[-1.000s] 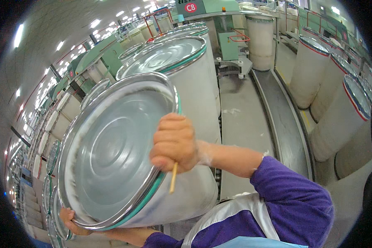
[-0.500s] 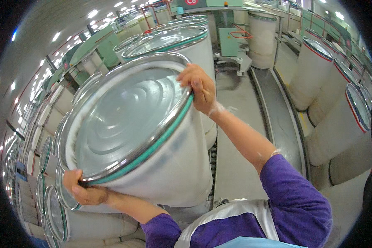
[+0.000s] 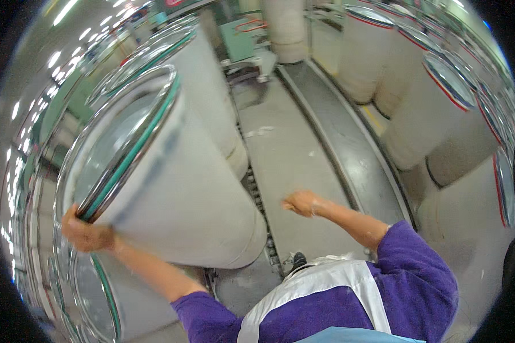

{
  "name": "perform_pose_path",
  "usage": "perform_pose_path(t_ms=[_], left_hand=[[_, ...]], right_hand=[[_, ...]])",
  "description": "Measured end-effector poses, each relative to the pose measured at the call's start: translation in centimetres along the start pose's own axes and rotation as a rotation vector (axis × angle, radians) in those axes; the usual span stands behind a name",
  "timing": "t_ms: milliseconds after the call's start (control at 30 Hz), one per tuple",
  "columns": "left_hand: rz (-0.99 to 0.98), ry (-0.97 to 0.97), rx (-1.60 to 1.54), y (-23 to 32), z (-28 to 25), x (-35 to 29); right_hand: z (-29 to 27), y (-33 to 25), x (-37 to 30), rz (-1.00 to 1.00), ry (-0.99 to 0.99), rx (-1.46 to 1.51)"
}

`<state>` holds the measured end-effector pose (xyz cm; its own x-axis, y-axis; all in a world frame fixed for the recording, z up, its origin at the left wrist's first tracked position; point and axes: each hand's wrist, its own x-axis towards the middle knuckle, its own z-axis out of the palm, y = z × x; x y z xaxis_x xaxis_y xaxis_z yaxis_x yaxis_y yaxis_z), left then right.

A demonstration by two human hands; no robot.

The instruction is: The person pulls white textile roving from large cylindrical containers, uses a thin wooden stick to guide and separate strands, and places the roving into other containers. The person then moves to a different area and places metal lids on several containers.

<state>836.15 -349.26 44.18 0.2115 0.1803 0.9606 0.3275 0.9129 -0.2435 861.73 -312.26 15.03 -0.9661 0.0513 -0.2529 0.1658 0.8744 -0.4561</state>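
A tall white sliver can with a shiny metal rim and a green band stands at my left. Its round top is tipped away from view, and grey metal shows inside the rim. The near edge of that rim is gripped by my left hand, fingers wrapped over it. Away from the can, my right hand hangs over the pale floor strip with its fingers curled in, and nothing shows in it.
More green-banded cans line up beyond and below this one on the left. Red-banded cans stand along the right. Between them run a metal floor track and a dark chain-like strip. A green machine part is ahead.
My right hand has let go of the can's rim and moved down toward my body. My left hand still grips the rim. The view has turned right, so the can sits further left.
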Motion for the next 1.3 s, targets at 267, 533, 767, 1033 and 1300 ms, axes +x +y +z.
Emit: perform_pose_path(t_ms=[267, 533, 767, 1033, 1300], left_hand=[[0.135, -0.003, 0.267, -0.4, 1.5, -3.5], [-0.159, -1.355, -0.831, 32.2, -10.6, -20.6], [0.417, -2.198, -1.564, 63.7, -37.0, -28.4], [0.903, -2.353, -1.466, 77.5, -49.8, -29.5], [1.687, -1.747, -1.18, 94.0, -62.5, -20.8]], right_hand=[[16.6, 16.7, -34.4, 0.97, -0.193, 0.233], [25.7, 17.2, -56.9, 1.513, 0.375, 0.674], [34.5, 15.8, -68.3, 1.433, 0.496, 0.922], [42.4, 10.8, -85.0, 1.955, 0.793, 0.998], [49.9, 13.1, -93.2, 2.013, 1.423, 1.397]])
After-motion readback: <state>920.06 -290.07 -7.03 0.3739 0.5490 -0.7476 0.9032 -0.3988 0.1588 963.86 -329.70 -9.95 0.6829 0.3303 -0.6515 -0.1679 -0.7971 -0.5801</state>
